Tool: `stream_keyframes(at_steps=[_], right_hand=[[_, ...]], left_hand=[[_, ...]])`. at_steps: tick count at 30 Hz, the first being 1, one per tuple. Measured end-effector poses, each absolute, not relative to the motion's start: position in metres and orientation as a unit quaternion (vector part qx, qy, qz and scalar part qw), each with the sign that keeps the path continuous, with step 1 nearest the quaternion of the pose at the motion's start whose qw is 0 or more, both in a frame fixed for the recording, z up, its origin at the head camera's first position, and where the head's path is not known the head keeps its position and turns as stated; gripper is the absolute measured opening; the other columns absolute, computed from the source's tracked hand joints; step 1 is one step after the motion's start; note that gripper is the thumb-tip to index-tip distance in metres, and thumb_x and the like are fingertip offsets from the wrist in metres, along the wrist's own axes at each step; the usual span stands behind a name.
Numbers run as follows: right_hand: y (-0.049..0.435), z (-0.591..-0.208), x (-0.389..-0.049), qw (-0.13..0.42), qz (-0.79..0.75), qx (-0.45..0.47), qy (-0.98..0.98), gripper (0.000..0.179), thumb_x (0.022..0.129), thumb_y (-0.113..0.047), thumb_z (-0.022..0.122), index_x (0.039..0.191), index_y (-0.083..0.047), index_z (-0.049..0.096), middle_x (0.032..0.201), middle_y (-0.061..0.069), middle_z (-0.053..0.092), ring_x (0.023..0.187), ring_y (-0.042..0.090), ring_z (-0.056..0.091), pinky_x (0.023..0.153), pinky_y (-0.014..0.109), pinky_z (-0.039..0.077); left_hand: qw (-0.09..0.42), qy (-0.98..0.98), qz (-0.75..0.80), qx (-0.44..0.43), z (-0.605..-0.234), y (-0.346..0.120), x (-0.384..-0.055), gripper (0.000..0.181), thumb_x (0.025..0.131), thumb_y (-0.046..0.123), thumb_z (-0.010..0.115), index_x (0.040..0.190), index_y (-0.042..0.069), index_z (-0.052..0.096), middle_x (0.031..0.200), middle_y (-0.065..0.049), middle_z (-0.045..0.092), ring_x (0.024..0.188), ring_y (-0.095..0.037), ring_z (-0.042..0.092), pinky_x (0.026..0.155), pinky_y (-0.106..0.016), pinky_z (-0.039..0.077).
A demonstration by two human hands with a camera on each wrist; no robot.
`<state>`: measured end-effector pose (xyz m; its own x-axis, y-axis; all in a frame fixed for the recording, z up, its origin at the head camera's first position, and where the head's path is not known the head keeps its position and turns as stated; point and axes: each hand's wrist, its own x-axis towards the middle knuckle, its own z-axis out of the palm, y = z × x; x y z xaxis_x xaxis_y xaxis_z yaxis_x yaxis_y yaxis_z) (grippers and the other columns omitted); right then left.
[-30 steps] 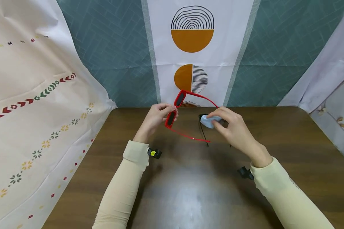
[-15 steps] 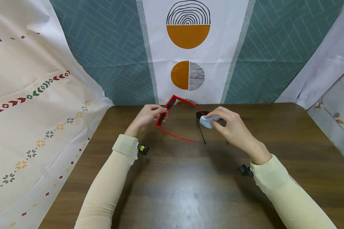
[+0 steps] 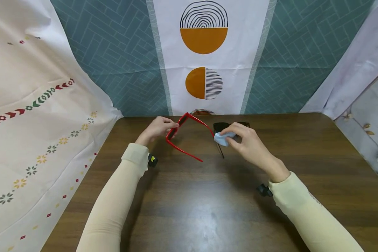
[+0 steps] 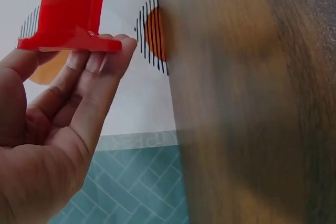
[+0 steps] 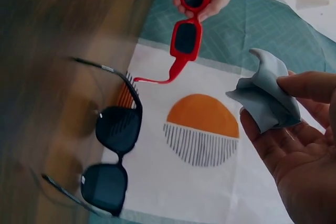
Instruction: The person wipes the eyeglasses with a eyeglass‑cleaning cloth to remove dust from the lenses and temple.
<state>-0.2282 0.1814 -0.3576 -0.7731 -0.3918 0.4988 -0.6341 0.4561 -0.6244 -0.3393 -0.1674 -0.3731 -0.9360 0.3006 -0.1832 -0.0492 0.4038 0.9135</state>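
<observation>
My left hand (image 3: 157,128) pinches red-framed sunglasses (image 3: 186,152) by the front of the frame, near the bridge. Their dark lenses are tilted and both temples stick out to the right, unfolded. In the left wrist view the red frame (image 4: 73,11) rises above thumb and fingers. Between the thumb and fingers of my right hand (image 3: 249,143) is a folded light-blue cloth (image 3: 222,139); the right wrist view shows the bunched cloth (image 5: 265,93) apart from both pairs of glasses. Black sunglasses (image 3: 219,126) lie on the table behind it, temples unfolded, partly hidden by the hand.
The brown wooden table (image 3: 182,196) ends at the back against a hanging teal and white cloth (image 3: 123,52) with orange half-circles. Patterned white fabric (image 3: 44,122) hangs along the left, and a pale flowered curtain (image 3: 365,115) along the right.
My left hand has moved left and lower with the red sunglasses, away from the right hand. The right hand with the cloth has shifted slightly left, showing more of the black sunglasses.
</observation>
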Motion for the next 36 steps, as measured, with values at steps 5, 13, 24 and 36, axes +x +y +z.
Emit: stream_keyframes(at_steps=[5,13,24,36], right_hand=[[0.174,-0.363,-0.228,0.113,0.443,0.302,-0.836,0.024,0.093,0.005,0.073,0.111,-0.01,0.076,0.108,0.001,0.071,0.091,0.017,0.062,0.078,0.026,0.051],[0.167,-0.37,-0.227,0.092,0.442,0.303,-0.839,0.025,0.093,0.007,0.071,0.112,-0.01,0.075,0.113,0.002,0.07,0.097,0.019,0.062,0.077,0.04,0.054],[0.166,-0.373,-0.227,0.104,0.425,0.322,-0.84,0.026,0.092,0.01,0.071,0.11,-0.008,0.074,0.112,0.002,0.07,0.101,0.02,0.064,0.081,0.039,0.056],[0.167,-0.372,-0.226,0.096,0.418,0.319,-0.845,0.026,0.093,0.01,0.07,0.11,-0.008,0.075,0.113,0.003,0.069,0.1,0.021,0.065,0.083,0.04,0.056]], left_hand=[[0.161,0.838,0.515,0.084,-0.372,-0.165,-0.342,0.035,0.103,0.022,0.067,0.102,-0.013,0.07,0.094,-0.028,0.072,0.083,-0.035,0.071,0.073,-0.032,0.062],[0.119,0.904,0.401,0.092,-0.374,-0.165,-0.348,0.029,0.104,0.023,0.062,0.093,0.001,0.077,0.095,-0.023,0.074,0.08,-0.024,0.063,0.074,-0.031,0.051],[0.081,0.958,0.258,0.096,-0.38,-0.161,-0.355,0.031,0.104,0.026,0.06,0.102,0.002,0.08,0.068,0.0,0.055,0.076,-0.02,0.046,0.067,-0.031,0.04],[0.098,0.962,0.241,0.082,-0.388,-0.163,-0.354,0.025,0.101,0.023,0.063,0.111,0.005,0.078,0.107,-0.012,0.075,0.093,-0.026,0.06,0.077,-0.036,0.052]])
